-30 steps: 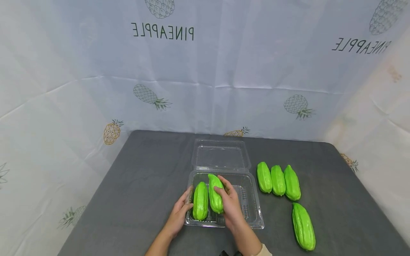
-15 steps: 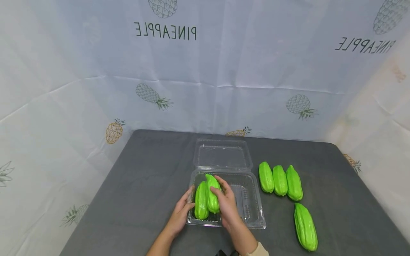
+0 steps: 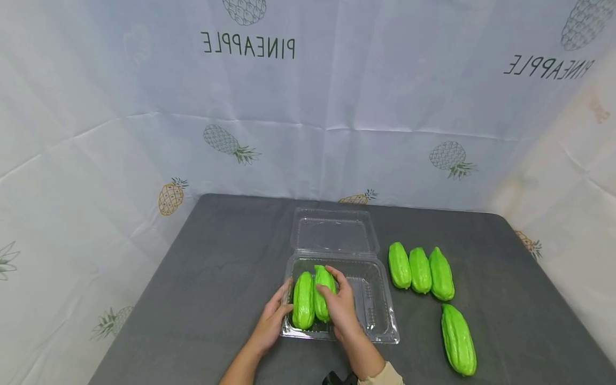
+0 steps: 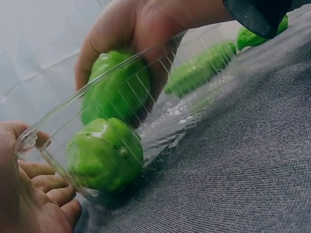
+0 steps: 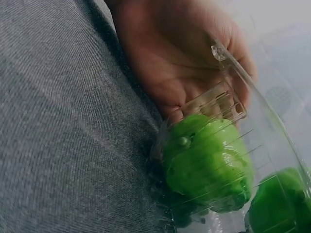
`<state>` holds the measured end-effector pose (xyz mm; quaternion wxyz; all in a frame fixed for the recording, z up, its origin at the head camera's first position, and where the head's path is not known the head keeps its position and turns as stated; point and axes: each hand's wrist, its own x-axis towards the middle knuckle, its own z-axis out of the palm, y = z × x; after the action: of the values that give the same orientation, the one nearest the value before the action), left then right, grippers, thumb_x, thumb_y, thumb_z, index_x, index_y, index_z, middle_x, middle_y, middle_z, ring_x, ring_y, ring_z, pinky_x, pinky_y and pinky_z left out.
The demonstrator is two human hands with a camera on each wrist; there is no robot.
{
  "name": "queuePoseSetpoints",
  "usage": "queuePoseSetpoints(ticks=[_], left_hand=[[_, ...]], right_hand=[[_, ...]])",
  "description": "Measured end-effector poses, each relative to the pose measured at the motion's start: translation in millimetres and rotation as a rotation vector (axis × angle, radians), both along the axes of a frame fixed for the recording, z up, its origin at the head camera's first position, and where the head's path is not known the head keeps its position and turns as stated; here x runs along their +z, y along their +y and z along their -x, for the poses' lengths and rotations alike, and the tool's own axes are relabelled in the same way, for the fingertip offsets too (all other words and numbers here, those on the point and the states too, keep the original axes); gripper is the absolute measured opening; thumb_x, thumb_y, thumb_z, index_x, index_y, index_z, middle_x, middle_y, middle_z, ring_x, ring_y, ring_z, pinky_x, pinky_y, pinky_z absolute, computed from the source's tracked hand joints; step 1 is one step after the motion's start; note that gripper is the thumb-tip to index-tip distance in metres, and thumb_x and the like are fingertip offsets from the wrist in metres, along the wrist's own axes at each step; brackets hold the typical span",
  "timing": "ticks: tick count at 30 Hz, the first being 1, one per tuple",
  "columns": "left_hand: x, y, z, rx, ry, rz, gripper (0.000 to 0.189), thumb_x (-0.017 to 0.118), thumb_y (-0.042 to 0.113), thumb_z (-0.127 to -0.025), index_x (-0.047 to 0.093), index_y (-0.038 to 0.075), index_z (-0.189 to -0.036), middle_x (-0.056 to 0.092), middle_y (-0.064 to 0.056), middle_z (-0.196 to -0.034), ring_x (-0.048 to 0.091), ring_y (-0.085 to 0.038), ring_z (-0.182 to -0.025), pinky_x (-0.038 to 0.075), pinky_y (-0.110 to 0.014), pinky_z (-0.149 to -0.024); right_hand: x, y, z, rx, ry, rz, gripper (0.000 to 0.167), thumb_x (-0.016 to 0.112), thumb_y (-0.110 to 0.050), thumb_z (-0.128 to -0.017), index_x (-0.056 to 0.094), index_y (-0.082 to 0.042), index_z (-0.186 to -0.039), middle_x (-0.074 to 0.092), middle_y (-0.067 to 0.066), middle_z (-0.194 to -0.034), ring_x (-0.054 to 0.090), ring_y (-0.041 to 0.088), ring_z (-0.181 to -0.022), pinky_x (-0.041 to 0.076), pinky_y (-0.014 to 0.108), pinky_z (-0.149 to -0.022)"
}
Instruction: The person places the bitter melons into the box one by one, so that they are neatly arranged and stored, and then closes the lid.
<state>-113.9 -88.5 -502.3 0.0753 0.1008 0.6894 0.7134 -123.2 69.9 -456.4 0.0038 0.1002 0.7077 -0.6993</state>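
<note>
A clear plastic clamshell container (image 3: 367,305) lies with its lid (image 3: 332,232) folded back. My left hand (image 3: 270,323) holds its left side, the thumb over the rim and the fingers along the outer wall (image 4: 46,191). Inside, by that wall, lies a bright green ribbed gourd (image 3: 303,302), seen end-on through the plastic in both wrist views. My right hand (image 3: 344,310) grips a second gourd (image 3: 322,278), fingers and thumb around its upper part. This one is beside the first, partly covered by the hand. In the left wrist view the held gourd (image 4: 116,90) sits higher than its neighbour.
Right of the container, three more gourds (image 3: 421,271) lie in a row on the dark grey table (image 3: 226,256). Another gourd (image 3: 459,340) lies nearer the front. A pineapple-print curtain (image 3: 289,160) hangs behind the table.
The right hand has moved its gourd left against the first one, then slightly right and lower in the container. The left hand has kept its hold on the container's side.
</note>
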Motion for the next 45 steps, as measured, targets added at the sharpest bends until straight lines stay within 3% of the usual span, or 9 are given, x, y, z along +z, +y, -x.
queuePoseSetpoints(ticks=[9, 16, 23, 26, 30, 36, 45], left_hand=[[0.3, 0.1, 0.2, -0.011, -0.007, -0.017, 0.059, 0.040, -0.001, -0.089, 0.021, -0.007, -0.145, 0.021, -0.024, -0.152, 0.014, -0.035, -0.139, 0.023, -0.003, -0.098], [0.4, -2.2, 0.0, -0.019, -0.005, -0.014, 0.059, 0.040, -0.001, -0.090, 0.019, -0.007, -0.145, 0.018, -0.024, -0.153, 0.011, -0.035, -0.140, 0.022, -0.002, -0.098], [0.8, -2.1, -0.8, -0.029, 0.014, -0.020, 0.059, 0.040, 0.000, -0.090, 0.018, -0.008, -0.145, 0.018, -0.025, -0.152, 0.011, -0.036, -0.139, 0.021, -0.003, -0.099], [0.9, -1.1, -0.4, -0.034, 0.014, -0.026, 0.059, 0.040, 0.000, -0.091, 0.018, -0.008, -0.145, 0.017, -0.025, -0.152, 0.011, -0.036, -0.140, 0.021, -0.003, -0.099], [1.1, -1.4, -0.1, -0.027, 0.014, -0.015, 0.059, 0.040, 0.000, -0.090, 0.018, -0.008, -0.145, 0.018, -0.025, -0.152, 0.012, -0.036, -0.140, 0.021, -0.003, -0.099], [-0.1, -0.5, -0.1, -0.025, 0.015, -0.009, 0.059, 0.039, 0.000, -0.090, 0.018, -0.009, -0.145, 0.018, -0.026, -0.152, 0.011, -0.036, -0.139, 0.021, -0.002, -0.099], [-0.9, -0.2, 0.4, -0.024, 0.018, -0.001, 0.059, 0.039, 0.000, -0.090, 0.018, -0.008, -0.145, 0.017, -0.025, -0.152, 0.012, -0.036, -0.139, 0.021, -0.002, -0.099]], right_hand=[[-2.7, 3.4, -0.4, 0.110, -0.047, -0.105, 0.050, 0.049, -0.010, -0.092, 0.036, -0.009, -0.140, 0.041, 0.024, -0.133, 0.049, 0.031, -0.111, 0.046, 0.037, -0.082], [0.0, 5.3, 0.9, 0.147, -0.009, -0.176, 0.050, 0.054, -0.009, -0.090, 0.040, -0.007, -0.137, 0.046, 0.025, -0.130, 0.053, 0.031, -0.107, 0.049, 0.037, -0.080], [-1.7, 7.7, 1.9, 0.179, -0.043, -0.171, 0.051, 0.049, -0.007, -0.091, 0.034, -0.005, -0.139, 0.043, 0.028, -0.131, 0.051, 0.034, -0.107, 0.047, 0.040, -0.081], [-2.7, 8.5, 2.9, 0.192, -0.050, -0.184, 0.052, 0.047, -0.007, -0.091, 0.032, -0.004, -0.141, 0.032, 0.029, -0.143, 0.040, 0.044, -0.123, 0.040, 0.052, -0.096], [-2.1, 8.6, 4.0, 0.247, -0.044, -0.258, 0.057, 0.047, -0.004, -0.090, 0.030, 0.001, -0.143, 0.013, 0.026, -0.152, 0.012, 0.048, -0.138, 0.016, 0.064, -0.108], [-1.4, 9.3, 2.6, 0.341, -0.033, -0.291, 0.064, 0.046, -0.002, -0.089, 0.017, 0.005, -0.146, -0.002, 0.028, -0.153, -0.005, 0.049, -0.138, 0.000, 0.069, -0.106], [-6.3, 9.5, 1.5, 0.395, 0.040, -0.422, 0.069, 0.050, -0.004, -0.087, 0.015, 0.009, -0.145, -0.007, 0.033, -0.151, -0.013, 0.051, -0.137, -0.009, 0.069, -0.104]])
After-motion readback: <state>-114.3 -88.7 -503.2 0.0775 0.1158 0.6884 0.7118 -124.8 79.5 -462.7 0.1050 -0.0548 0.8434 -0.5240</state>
